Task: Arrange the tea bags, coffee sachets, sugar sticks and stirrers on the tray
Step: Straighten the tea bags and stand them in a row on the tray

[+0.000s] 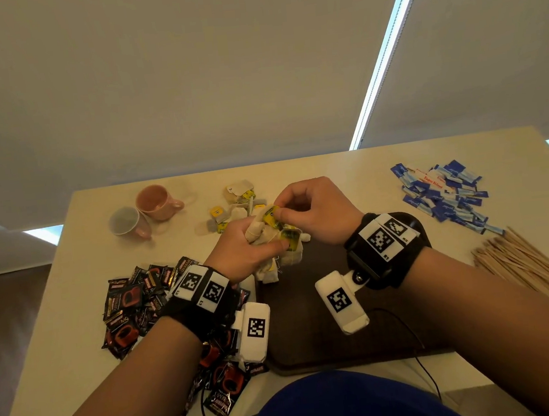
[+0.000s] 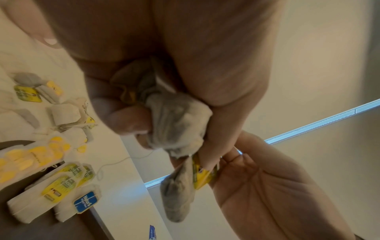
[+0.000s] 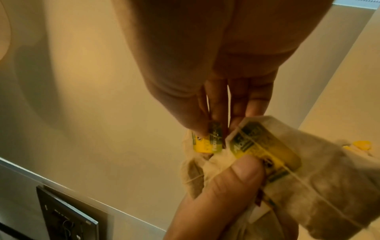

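Above the tray's (image 1: 311,321) twelve-o'clock edge, our left hand (image 1: 240,248) clenches a soft bunch of tea bags (image 1: 262,235). Our right hand (image 1: 313,210) pinches one yellow tag (image 1: 272,213); we judge them light, tangle-prone, best taken by the tag.

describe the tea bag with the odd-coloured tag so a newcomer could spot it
Start at the dark tray in the left wrist view, where tea bags lie in a row. It is the blue-tagged tea bag at the tray's corner; every neighbour's tag is yellow.

table (image 1: 70,261) cream | dark tray (image 1: 309,305) | two cups (image 1: 146,213) | loose tea bags (image 1: 233,208) | coffee sachets (image 1: 132,308) | blue sugar sticks (image 1: 446,194) | wooden stirrers (image 1: 519,261)
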Available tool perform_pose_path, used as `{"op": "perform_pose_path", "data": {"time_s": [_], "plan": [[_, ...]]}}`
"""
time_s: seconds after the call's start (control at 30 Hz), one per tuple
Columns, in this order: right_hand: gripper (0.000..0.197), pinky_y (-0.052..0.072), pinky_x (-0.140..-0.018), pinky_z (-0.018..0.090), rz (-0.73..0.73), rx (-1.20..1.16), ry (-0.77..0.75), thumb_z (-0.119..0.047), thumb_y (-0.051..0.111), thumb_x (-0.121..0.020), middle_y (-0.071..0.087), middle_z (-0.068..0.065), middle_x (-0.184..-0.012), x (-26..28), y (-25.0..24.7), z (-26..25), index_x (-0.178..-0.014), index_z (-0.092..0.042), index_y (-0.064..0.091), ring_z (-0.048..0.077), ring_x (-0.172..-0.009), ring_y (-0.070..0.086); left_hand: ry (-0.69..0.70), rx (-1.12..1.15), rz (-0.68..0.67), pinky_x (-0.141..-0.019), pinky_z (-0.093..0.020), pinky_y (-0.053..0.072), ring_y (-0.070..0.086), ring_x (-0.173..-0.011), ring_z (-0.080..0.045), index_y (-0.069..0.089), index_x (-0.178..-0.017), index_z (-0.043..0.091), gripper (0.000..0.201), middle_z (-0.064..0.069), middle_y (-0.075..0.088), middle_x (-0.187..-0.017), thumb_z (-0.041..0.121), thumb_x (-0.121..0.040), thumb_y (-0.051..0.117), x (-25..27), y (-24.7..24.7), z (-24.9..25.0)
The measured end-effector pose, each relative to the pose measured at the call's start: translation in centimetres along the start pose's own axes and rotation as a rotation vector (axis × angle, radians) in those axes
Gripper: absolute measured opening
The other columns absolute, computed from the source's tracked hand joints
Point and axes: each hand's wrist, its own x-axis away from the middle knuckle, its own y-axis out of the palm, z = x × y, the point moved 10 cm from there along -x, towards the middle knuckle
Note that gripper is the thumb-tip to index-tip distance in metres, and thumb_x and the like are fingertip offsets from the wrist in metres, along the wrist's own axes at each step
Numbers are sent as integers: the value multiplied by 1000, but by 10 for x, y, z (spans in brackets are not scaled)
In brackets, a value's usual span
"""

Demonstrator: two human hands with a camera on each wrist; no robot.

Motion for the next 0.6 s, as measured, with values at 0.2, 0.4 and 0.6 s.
{"op": "perform_pose_path", "data": {"time_s": [0.2, 0.4, 0.6], "plan": [[4, 60, -71, 29, 83, -105, 14, -6, 68, -90, 74, 9, -83, -1, -11, 0, -93, -4, 68, 19, -74, 72, -11, 2, 37, -70, -21, 52, 67, -75, -7, 69, -92, 13, 18, 5, 71, -78, 6, -80, 80, 0, -5, 1], [12, 62, -68, 34, 133, -287, 84, -3, 62, -94, 72, 22, -88, 0, -17, 1, -100, 7, 61, 24, -72, 73, -59, 5, 58, -82, -24, 56, 71, -92, -15, 68, -96, 19, 25, -9, 75, -99, 2, -81, 79, 2, -6, -8], [16, 62, -66, 36, 137, -337, 131, -3, 62, -94, 72, 21, -89, 0, -20, 4, -104, 8, 60, 28, -73, 73, -84, -10, 31, -83, -17, 53, 69, -93, -5, 69, -103, 16, 26, -1, 74, -102, 3, -83, 77, 3, -4, -12]]}}
